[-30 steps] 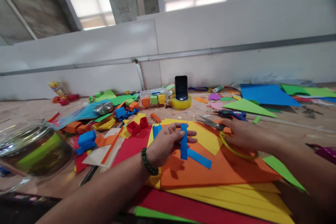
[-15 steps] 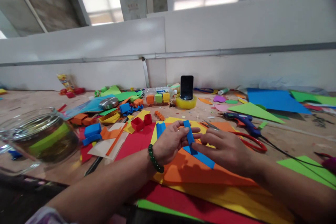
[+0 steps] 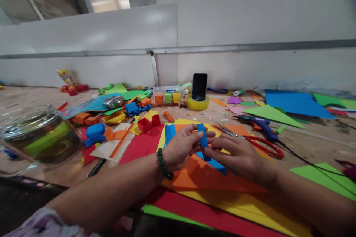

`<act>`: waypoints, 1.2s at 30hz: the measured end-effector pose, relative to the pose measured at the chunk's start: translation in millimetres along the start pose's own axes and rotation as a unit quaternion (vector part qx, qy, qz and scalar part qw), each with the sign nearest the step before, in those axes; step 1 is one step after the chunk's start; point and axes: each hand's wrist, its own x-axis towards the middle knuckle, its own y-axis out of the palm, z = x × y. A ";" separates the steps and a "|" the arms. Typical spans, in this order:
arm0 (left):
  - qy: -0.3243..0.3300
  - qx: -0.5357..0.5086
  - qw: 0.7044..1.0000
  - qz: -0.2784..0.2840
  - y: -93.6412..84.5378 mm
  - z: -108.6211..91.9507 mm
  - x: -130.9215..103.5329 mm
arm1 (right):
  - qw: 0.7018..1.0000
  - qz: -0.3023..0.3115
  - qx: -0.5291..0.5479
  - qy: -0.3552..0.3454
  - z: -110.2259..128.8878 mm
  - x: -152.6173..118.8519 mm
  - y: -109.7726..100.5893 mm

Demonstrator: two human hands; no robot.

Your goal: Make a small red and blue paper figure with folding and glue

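Observation:
A narrow folded blue paper strip [image 3: 203,136] is pinched near its upper part by my left hand [image 3: 181,144], which wears a green bead bracelet [image 3: 164,163]. At the strip's lower end, the fingers of my right hand [image 3: 236,155] press on it from the right. Below the hands another blue strip [image 3: 218,165] lies on orange paper [image 3: 194,177]. A further blue folded piece [image 3: 169,133] rests on yellow paper just left of my left hand. Red-handled scissors [image 3: 264,147] lie behind my right hand.
A glass jug [image 3: 41,137] stands at the left, near folded blue, orange and red paper pieces. A phone [image 3: 199,86] stands on a yellow tape roll [image 3: 198,103]. A glue gun [image 3: 260,126] with its cable lies at the right. Coloured sheets lie around.
The view has tilted down slightly, so the background sits higher. Both hands keep hold of the blue strip, almost unmoved; more of the scissors shows behind my right hand.

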 end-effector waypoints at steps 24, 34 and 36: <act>-0.004 0.024 0.999 -0.021 1.4 3.1 -1.1 | 0.982 -0.024 0.165 0.083 3.9 -4.1 3.3; 0.012 0.027 1.000 0.008 -1.5 8.6 -1.1 | 0.958 -0.060 0.171 0.223 11.7 0.6 12.1; 0.022 0.028 0.999 0.018 -2.4 10.3 -0.7 | 0.942 -0.068 0.186 0.272 14.0 2.1 12.7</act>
